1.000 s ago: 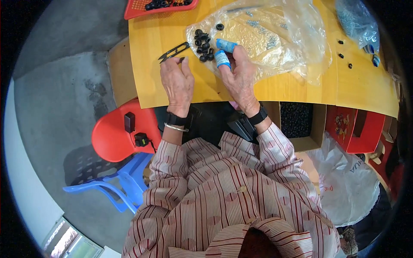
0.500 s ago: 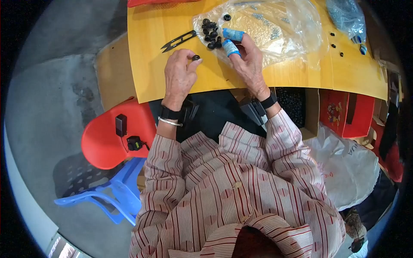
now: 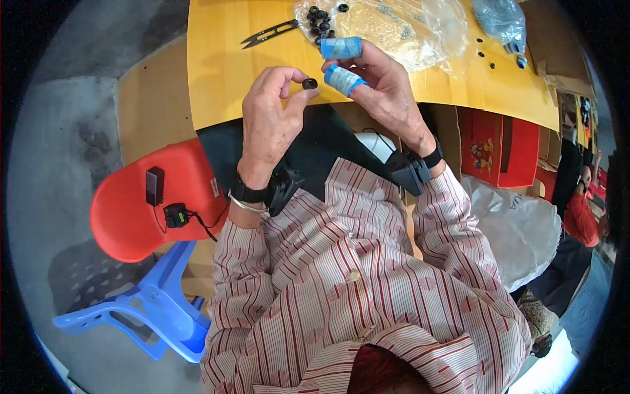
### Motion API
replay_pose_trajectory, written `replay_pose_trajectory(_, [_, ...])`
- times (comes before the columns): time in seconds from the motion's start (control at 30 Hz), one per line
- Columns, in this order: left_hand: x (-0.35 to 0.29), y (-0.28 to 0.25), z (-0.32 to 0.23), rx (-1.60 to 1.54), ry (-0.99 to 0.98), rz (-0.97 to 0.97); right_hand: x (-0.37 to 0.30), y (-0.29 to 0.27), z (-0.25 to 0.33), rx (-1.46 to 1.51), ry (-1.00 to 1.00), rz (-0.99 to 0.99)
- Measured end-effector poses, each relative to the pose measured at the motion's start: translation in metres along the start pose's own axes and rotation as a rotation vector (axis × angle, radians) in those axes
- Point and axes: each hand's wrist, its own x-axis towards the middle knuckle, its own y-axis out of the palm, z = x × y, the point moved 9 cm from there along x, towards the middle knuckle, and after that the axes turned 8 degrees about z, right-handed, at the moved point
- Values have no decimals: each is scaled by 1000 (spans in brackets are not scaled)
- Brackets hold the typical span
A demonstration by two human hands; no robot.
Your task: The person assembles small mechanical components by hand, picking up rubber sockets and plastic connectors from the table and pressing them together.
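Observation:
A small black ring-shaped part [image 3: 310,83] is pinched between the thumb and forefinger of my left hand [image 3: 272,118], above the front of the yellow table [image 3: 226,82]. Close by on the right is my right hand [image 3: 387,92], with blue wrapping [image 3: 341,48] on its forefinger and more on its thumb. Those two fingers are apart and I see nothing held between them. Beyond the hands lies a heap of black rubber-like parts [image 3: 319,23] at the edge of a clear plastic bag [image 3: 420,33]. Black thread snips [image 3: 270,33] rest left of the heap.
A bluish plastic bag [image 3: 500,23] and several tiny black pieces [image 3: 482,54] lie on the table's right. Below the table are a red box [image 3: 482,144] and a white sack [image 3: 515,223]. A red chair seat [image 3: 125,217] and blue plastic stool [image 3: 164,308] stand left.
Both hands have come back toward my body, and the left has brought the black part nearer the right hand. The whole view has shifted, with the table now higher in it.

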Motion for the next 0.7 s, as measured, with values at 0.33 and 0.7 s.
replay_pose_trajectory(0.33, [-6, -25, 61, 55, -158, -167, 0, -44, -22, -533, -116, -164])
replay_pose_trajectory(0.7, [-22, -24, 86, -30, -240, -140, -71, 33, -96, -609, 48, 245])
